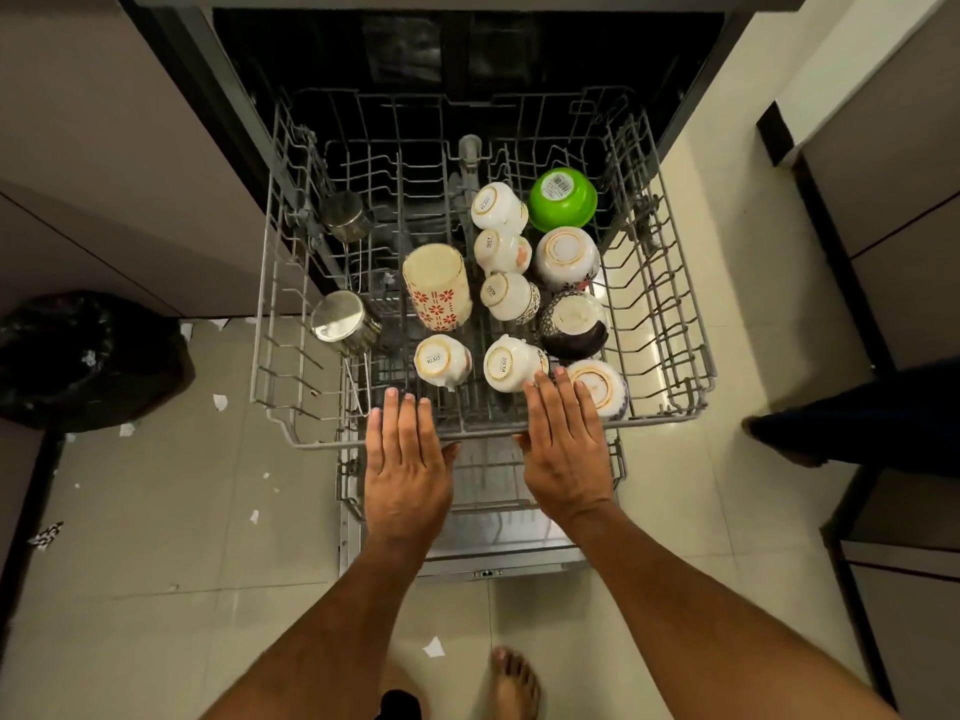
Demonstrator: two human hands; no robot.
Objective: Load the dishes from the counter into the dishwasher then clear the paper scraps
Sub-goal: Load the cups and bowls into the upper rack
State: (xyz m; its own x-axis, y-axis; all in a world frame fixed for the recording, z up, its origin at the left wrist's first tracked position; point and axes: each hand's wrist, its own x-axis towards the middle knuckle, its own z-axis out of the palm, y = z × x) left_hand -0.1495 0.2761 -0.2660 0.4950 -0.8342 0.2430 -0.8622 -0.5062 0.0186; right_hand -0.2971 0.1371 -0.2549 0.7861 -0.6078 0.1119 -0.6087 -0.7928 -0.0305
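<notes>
**Entry: upper rack, loaded, both hands at its front rail**

Item 1. Left hand (408, 459): flat, fingers straight, palm down on the front rail of the upper rack (675, 324); grasping nothing. I read the thumb as tucked under the rail, though it is partly hidden.

Item 2. Right hand (563, 449): the same flat, released posture on the same rail, fingertips reaching just beyond it and close to a white cup (511, 363) and an upturned bowl (597, 387). Whether they touch either, I cannot tell.

Item 3. Rack contents, all beyond the fingertips: white cups in a row running away from the right hand; a tall floral mug (437, 287) ahead of the left hand; a green bowl (563, 197) farthest out; two steel tumblers (345, 317) off to the left of the left hand.

Item 4. Dishwasher (467, 59): its dark cavity lies straight ahead of both hands, along the rack's long axis (the rack stands pulled well out over the open door).

Item 5. Paper scraps (432, 648): on the floor tiles, behind and to the left of the left hand, near a black bin bag (78, 356). Not yet cleared.

Judgement: both hands are equally placed; a level push straight forward would seat the rack.
</notes>
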